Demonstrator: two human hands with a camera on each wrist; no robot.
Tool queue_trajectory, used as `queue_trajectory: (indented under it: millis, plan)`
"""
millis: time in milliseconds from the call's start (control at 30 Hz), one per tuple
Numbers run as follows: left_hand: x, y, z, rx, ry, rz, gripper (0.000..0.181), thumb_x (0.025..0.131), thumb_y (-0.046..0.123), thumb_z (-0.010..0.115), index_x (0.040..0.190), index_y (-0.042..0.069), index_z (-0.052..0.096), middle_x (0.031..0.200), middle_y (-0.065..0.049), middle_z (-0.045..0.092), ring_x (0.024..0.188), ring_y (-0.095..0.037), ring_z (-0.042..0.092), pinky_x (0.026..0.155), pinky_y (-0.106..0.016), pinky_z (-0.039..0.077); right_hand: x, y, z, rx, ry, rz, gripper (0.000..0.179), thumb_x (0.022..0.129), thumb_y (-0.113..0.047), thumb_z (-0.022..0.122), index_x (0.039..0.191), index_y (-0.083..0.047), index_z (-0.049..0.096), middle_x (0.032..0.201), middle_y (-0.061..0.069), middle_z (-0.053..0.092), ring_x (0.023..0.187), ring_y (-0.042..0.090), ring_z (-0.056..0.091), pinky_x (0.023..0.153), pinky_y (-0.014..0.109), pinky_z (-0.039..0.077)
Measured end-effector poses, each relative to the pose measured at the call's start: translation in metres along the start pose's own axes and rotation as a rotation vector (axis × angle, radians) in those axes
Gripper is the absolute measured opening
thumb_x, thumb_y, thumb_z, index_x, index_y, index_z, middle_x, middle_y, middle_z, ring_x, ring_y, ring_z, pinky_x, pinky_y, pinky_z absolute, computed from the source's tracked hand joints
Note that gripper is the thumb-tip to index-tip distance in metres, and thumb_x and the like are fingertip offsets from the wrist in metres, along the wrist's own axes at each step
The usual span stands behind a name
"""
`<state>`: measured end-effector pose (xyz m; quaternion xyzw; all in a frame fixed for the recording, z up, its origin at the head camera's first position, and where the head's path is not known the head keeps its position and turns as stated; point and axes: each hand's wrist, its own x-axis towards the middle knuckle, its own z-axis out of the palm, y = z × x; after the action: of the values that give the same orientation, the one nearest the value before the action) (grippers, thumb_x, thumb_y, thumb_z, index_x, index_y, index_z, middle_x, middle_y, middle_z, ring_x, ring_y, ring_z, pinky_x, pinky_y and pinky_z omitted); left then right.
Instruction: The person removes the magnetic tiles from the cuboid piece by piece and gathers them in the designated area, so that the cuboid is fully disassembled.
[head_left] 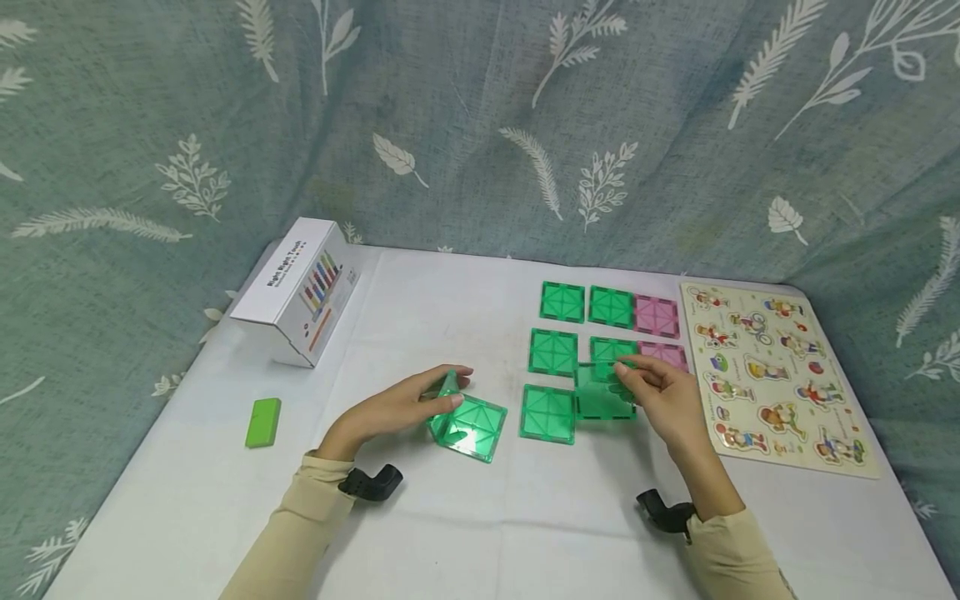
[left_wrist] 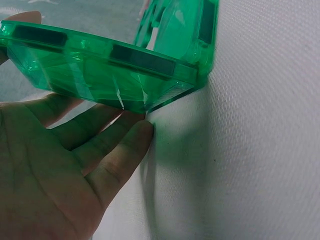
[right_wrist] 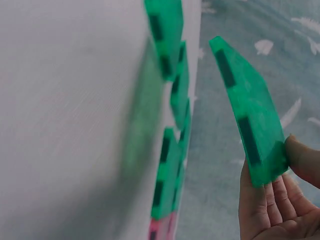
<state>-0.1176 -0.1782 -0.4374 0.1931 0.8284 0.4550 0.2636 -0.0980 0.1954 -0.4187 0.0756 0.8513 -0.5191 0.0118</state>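
Observation:
My left hand [head_left: 397, 406] holds a clear green square magnetic tile [left_wrist: 100, 62] on edge between thumb and fingers. Its lower edge meets another green magnetic tile [head_left: 478, 429] lying flat on the table. In the head view the standing tile is seen nearly edge-on and partly hidden by the hand. Over on the right, my right hand [head_left: 669, 407] pinches a third green tile [right_wrist: 255, 115] by one edge, raised off the table. That tile [head_left: 600, 398] overlaps the flat green tiles in the head view, while the right wrist view shows it apart from them.
Several green tiles [head_left: 553, 352] lie in rows beside two pink tiles [head_left: 656, 317]. Right of these is a picture puzzle board [head_left: 738, 367]. A white box [head_left: 300, 287] stands at the back left, with a green block [head_left: 262, 422] nearer. Patterned cloth [head_left: 465, 125] hangs behind.

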Motion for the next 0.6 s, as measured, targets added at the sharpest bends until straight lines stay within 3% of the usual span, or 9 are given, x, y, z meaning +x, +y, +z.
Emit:
queue_trajectory:
  millis: [133, 233, 367, 600]
  plan:
    - [0.000, 0.000, 0.000, -0.013, -0.001, -0.001, 0.055, 0.102, 0.045, 0.055, 0.149, 0.020, 0.044, 0.151, -0.001, 0.051, 0.148, -0.026, 0.039, 0.124, -0.055, 0.031, -0.001, 0.008, -0.011, -0.015, -0.007, 0.066, 0.042, 0.097, -0.038, 0.066, 0.127, -0.008, 0.068, 0.090, -0.012, 0.075, 0.084, -0.006, 0.060, 0.070, 0.016, 0.050]
    - [-0.002, -0.002, 0.000, -0.018, 0.002, -0.008, 0.052, 0.101, 0.045, 0.056, 0.147, 0.020, 0.046, 0.150, -0.001, 0.052, 0.146, -0.026, 0.041, 0.122, -0.055, 0.032, 0.000, 0.013, -0.016, -0.015, -0.011, 0.134, 0.045, 0.096, -0.039, 0.067, 0.130, -0.009, 0.065, 0.085, -0.018, 0.071, 0.078, -0.003, 0.056, 0.065, 0.019, 0.048]
    - [-0.005, -0.003, 0.000, -0.024, 0.011, -0.020, 0.050, 0.101, 0.044, 0.056, 0.145, 0.021, 0.047, 0.149, -0.001, 0.052, 0.145, -0.028, 0.042, 0.121, -0.057, 0.034, 0.002, 0.019, -0.018, -0.014, -0.015, 0.171, 0.047, 0.096, -0.037, 0.068, 0.132, -0.008, 0.063, 0.085, -0.016, 0.072, 0.074, -0.002, 0.056, 0.063, 0.019, 0.049]
    - [-0.006, -0.003, 0.001, -0.027, 0.006, -0.014, 0.051, 0.102, 0.045, 0.056, 0.145, 0.020, 0.047, 0.151, -0.002, 0.049, 0.146, -0.029, 0.041, 0.120, -0.057, 0.034, 0.003, 0.031, -0.014, -0.043, -0.014, 0.163, 0.040, 0.096, -0.029, 0.069, 0.126, -0.004, 0.066, 0.081, -0.010, 0.074, 0.068, -0.002, 0.056, 0.060, 0.018, 0.050]
